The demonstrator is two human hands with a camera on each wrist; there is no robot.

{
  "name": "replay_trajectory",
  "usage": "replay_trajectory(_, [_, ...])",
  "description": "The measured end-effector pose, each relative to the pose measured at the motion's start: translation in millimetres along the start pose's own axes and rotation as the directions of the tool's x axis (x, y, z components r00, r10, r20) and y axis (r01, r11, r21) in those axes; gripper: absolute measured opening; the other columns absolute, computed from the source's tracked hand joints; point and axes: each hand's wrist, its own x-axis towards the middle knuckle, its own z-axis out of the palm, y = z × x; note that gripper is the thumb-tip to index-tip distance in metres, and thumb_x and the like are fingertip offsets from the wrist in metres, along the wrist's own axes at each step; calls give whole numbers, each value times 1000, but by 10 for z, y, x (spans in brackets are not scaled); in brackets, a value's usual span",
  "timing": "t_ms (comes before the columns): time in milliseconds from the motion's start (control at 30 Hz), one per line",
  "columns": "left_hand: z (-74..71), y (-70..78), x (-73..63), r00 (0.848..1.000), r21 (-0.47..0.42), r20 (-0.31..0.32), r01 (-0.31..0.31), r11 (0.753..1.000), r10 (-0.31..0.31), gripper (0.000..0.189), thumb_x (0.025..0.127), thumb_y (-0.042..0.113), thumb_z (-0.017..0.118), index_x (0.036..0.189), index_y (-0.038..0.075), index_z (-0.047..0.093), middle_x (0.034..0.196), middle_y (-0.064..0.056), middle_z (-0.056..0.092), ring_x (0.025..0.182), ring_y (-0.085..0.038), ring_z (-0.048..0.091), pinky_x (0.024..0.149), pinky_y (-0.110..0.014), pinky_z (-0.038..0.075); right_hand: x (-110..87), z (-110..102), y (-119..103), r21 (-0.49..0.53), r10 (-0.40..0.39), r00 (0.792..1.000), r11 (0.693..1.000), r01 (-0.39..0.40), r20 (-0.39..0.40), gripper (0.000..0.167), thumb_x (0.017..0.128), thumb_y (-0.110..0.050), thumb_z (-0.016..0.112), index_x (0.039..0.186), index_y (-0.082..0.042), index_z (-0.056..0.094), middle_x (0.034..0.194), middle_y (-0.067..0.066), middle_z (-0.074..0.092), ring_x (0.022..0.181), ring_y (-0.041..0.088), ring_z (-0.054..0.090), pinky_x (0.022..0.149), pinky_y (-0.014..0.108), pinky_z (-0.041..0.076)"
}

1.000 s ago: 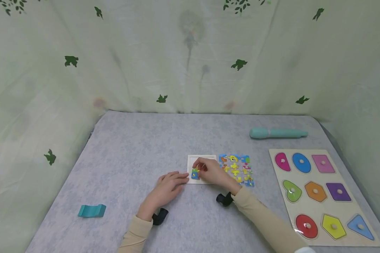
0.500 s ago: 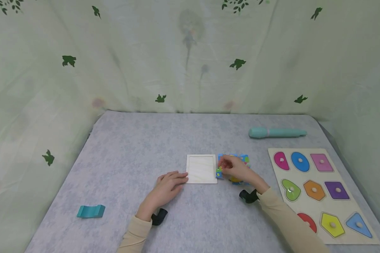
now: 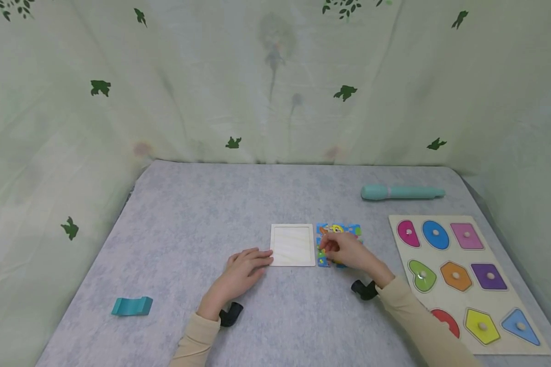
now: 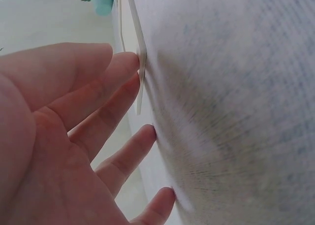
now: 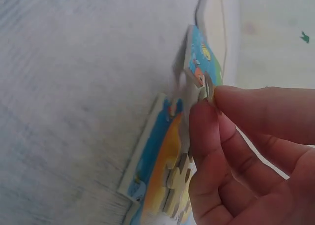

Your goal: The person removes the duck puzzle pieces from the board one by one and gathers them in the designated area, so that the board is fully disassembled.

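My left hand (image 3: pixel 245 269) lies at the left edge of a square white puzzle frame (image 3: pixel 293 246), which holds no pieces. In the left wrist view, its straight fingers touch the rim of the frame (image 4: pixel 141 94) and the tablecloth. My right hand (image 3: pixel 349 251) is over the puzzle pieces (image 3: pixel 354 229) grouped just right of the frame, covering much of them. Between thumb and forefinger it pinches a blue jigsaw piece (image 5: pixel 201 50) with yellow and orange print, tilted up from the table in the right wrist view. Below it lie other pieces (image 5: pixel 152 156) in blue, orange and yellow.
A wooden shape board (image 3: pixel 475 285) with knobbed, coloured shapes lies at the right, partly under the right sleeve. Behind it is a teal pen-shaped object (image 3: pixel 401 192). A teal block (image 3: pixel 132 306) sits at the front left. Pale curtains (image 3: pixel 275 81) hang around the table.
My right hand has moved right with the jigsaw piece, from over the white frame to the grouped pieces, then slightly nearer me. The left hand has stayed put.
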Motion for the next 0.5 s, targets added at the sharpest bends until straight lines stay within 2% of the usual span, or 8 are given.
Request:
replay_trajectory(200, [16,-11,3,1000,-10,-4,2,1000,-2,32,96,12,57,127,6,63,140,-5,50,134,-33,34,102,-62,17,-33,52,-33,-114,-30,999,993,26,-35,16,82,9,65,88,-5,64,74,-3,56,68,11,50,60,25,45])
replay_trajectory(367, [18,-6,1,1000,-12,-3,8,1000,-8,32,96,11,57,127,5,62,140,-5,50,134,-33,33,103,-61,17,-35,93,-47,-245,-59,997,968,45,-53,16,81,8,68,84,-8,65,74,-5,55,70,9,50,62,25,45])
replay_trajectory(433, [16,-5,2,1000,-12,-2,9,1000,-9,32,96,11,57,127,5,62,140,-5,49,134,-33,33,103,-61,17,-38,103,-48,-266,-68,996,962,51,-53,17,81,8,68,84,-8,65,75,-5,55,70,9,49,63,25,44])
replay_trajectory(500, [15,-6,3,1000,-10,0,8,1000,-8,32,96,11,57,127,5,62,140,-5,49,134,-33,33,103,-61,16,-51,105,-40,-247,-68,996,968,52,-54,16,82,7,68,85,-8,65,75,-4,55,71,10,50,63,26,44])
